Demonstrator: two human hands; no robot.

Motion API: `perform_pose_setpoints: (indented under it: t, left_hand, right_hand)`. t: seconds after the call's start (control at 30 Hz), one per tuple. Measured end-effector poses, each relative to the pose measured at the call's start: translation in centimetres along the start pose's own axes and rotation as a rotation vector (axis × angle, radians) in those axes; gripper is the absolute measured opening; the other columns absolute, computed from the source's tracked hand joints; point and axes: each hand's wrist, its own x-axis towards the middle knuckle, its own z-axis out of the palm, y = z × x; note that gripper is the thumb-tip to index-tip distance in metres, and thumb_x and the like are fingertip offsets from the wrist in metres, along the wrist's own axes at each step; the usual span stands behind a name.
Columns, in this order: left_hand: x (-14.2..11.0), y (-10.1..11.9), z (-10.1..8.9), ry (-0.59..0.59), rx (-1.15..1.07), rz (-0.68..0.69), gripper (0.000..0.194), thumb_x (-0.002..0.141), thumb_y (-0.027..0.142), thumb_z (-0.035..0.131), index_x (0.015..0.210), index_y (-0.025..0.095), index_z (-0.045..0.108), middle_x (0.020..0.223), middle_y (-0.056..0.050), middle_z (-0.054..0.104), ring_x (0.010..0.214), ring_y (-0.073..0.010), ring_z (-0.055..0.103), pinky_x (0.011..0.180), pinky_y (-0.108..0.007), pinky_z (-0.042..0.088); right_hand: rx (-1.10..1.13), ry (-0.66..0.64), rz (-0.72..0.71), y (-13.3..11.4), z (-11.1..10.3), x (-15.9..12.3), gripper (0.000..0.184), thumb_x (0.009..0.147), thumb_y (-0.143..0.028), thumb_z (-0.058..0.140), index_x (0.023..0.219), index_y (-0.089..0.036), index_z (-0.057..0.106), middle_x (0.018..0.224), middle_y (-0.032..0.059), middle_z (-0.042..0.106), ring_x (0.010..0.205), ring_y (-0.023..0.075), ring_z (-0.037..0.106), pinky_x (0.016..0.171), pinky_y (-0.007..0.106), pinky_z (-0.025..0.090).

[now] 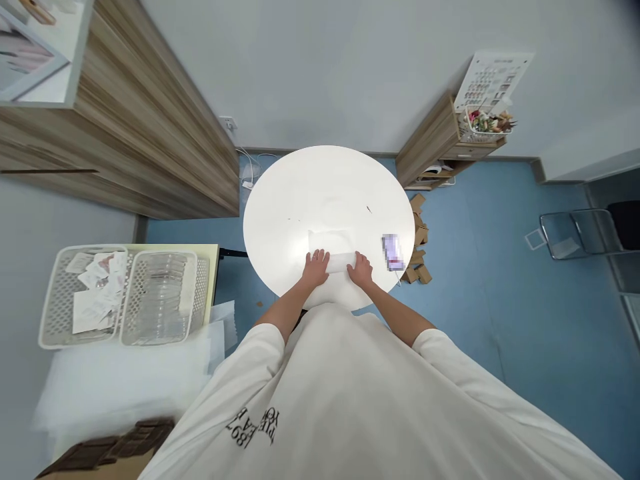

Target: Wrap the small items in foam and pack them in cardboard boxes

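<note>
Both hands are at the near side of a round white table (325,180). Between them lies a pale, whitish roll or folded bundle (341,263), lengthwise from side to side. My left hand (316,268) has its fingers over the left end, and my right hand (361,269) grips the right end. Just beyond the bundle, a thin translucent white sheet (327,239) lies flat and seems joined to it. Whether anything is wrapped inside is hidden.
A blurred purple item (393,253) lies on the table's right side, with a cable below it. Left stand white baskets, one with papers (97,293), one with clear plastic pieces (163,293). Cardboard pieces (420,233) lie on the floor. A chair (575,233) stands far right.
</note>
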Motion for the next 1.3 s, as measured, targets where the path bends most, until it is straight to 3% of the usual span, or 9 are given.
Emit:
perform_pose_setpoints:
  t: [0.2, 0.37, 0.53, 0.67, 0.83, 1.07, 1.17, 1.3]
  left_hand:
    - [-0.5, 0.4, 0.1, 0.022, 0.006, -0.002, 0.087, 0.087, 0.037, 0.059, 0.163, 0.019, 0.020, 0.167, -0.018, 0.023, 0.154, -0.0379, 0.017, 0.123, -0.061, 0.008]
    - [-1.8, 1.6, -0.3, 0.033, -0.005, 0.095, 0.073, 0.089, 0.023, 0.052, 0.159, 0.019, 0.030, 0.165, -0.016, 0.028, 0.153, -0.0325, 0.022, 0.124, -0.054, 0.012]
    - [-2.2, 2.3, 0.1, -0.029, 0.042, 0.115, 0.077, 0.084, 0.015, 0.052, 0.158, 0.022, 0.031, 0.162, -0.015, 0.034, 0.151, -0.0322, 0.027, 0.123, -0.055, 0.015]
    - [-1.9, 1.8, 0.2, -0.074, 0.073, 0.144, 0.082, 0.082, 0.015, 0.054, 0.160, 0.022, 0.028, 0.164, -0.014, 0.030, 0.154, -0.0322, 0.022, 0.123, -0.057, 0.015]
    - [-1.9, 1.5, -0.5, -0.147, 0.052, 0.170, 0.087, 0.079, 0.016, 0.056, 0.161, 0.021, 0.025, 0.168, -0.015, 0.023, 0.156, -0.0335, 0.014, 0.123, -0.060, 0.015]
    - [-2.2, 1.8, -1.3, -0.169, -0.001, 0.142, 0.083, 0.081, 0.016, 0.054, 0.160, 0.022, 0.027, 0.169, -0.012, 0.019, 0.157, -0.0311, 0.014, 0.123, -0.059, 0.017]
    - [-2.1, 1.4, -1.7, -0.172, -0.036, 0.137, 0.081, 0.082, 0.012, 0.049, 0.160, 0.020, 0.028, 0.170, -0.010, 0.019, 0.156, -0.0286, 0.016, 0.123, -0.059, 0.019]
    - [-2.3, 0.1, -2.1, -0.164, -0.122, 0.149, 0.078, 0.082, 0.006, 0.042, 0.158, 0.023, 0.031, 0.168, -0.005, 0.027, 0.155, -0.0222, 0.021, 0.123, -0.054, 0.021]
  right_hand:
    - [0.064, -0.021, 0.144, -0.2, 0.8, 0.2, 0.069, 0.095, -0.052, 0.047, 0.152, -0.015, 0.032, 0.142, 0.0237, 0.047, 0.130, 0.0383, 0.047, 0.102, 0.050, 0.042]
    - [0.093, 0.017, 0.206, -2.1, 1.5, 0.8, 0.064, 0.094, -0.052, 0.046, 0.146, -0.016, 0.037, 0.139, 0.0253, 0.046, 0.130, 0.0407, 0.046, 0.101, 0.054, 0.041]
    - [0.175, 0.110, 0.213, -3.0, 2.2, 0.8, 0.060, 0.092, -0.047, 0.048, 0.141, -0.015, 0.039, 0.135, 0.0277, 0.048, 0.128, 0.0431, 0.046, 0.099, 0.060, 0.040]
    - [0.150, 0.051, 0.318, -3.3, 2.2, 1.0, 0.059, 0.092, -0.048, 0.050, 0.139, -0.015, 0.039, 0.138, 0.0303, 0.045, 0.131, 0.0444, 0.045, 0.100, 0.062, 0.039]
    - [0.198, -0.091, 0.345, -3.3, 2.1, 1.6, 0.057, 0.093, -0.048, 0.050, 0.139, -0.016, 0.037, 0.134, 0.0291, 0.049, 0.121, 0.0413, 0.057, 0.094, 0.058, 0.045]
    - [0.419, 0.087, 0.216, -3.0, 2.9, 1.5, 0.036, 0.086, -0.027, 0.047, 0.121, -0.021, 0.051, 0.105, 0.0137, 0.067, 0.094, 0.0291, 0.064, 0.081, 0.041, 0.051]
    - [0.438, 0.073, 0.096, -3.5, 3.0, 0.8, 0.030, 0.084, -0.026, 0.045, 0.113, -0.021, 0.054, 0.106, 0.0105, 0.067, 0.096, 0.0250, 0.063, 0.082, 0.035, 0.050]
    - [0.404, 0.014, -0.062, -4.4, 2.9, -0.1, 0.033, 0.087, -0.027, 0.044, 0.118, -0.021, 0.054, 0.106, 0.0086, 0.065, 0.096, 0.0233, 0.061, 0.084, 0.034, 0.050]
